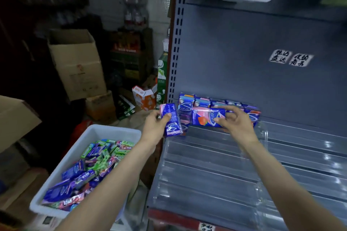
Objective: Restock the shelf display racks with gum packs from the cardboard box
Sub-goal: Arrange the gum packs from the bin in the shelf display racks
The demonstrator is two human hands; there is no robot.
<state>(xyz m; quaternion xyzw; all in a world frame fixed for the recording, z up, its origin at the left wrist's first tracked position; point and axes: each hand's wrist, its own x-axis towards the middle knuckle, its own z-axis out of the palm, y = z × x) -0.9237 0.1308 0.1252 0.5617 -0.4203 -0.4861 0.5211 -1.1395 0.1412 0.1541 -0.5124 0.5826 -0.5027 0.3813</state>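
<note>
While the left hand [156,124] grips one blue gum pack [171,120] at the shelf's left edge, the right hand [237,120] pinches a pink-and-blue pack [206,117] before the stocked back row [202,102]. Clear plastic display racks [216,165] cover the grey shelf [309,137]. White bin [90,137] of assorted gum: left, below. Cardboard boxes [77,62]: beyond, in a dim storeroom.

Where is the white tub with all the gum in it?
In the head view, the white tub sits low on the left, beside the grey shelf and under the left hand, which holds a blue gum pack.
</note>
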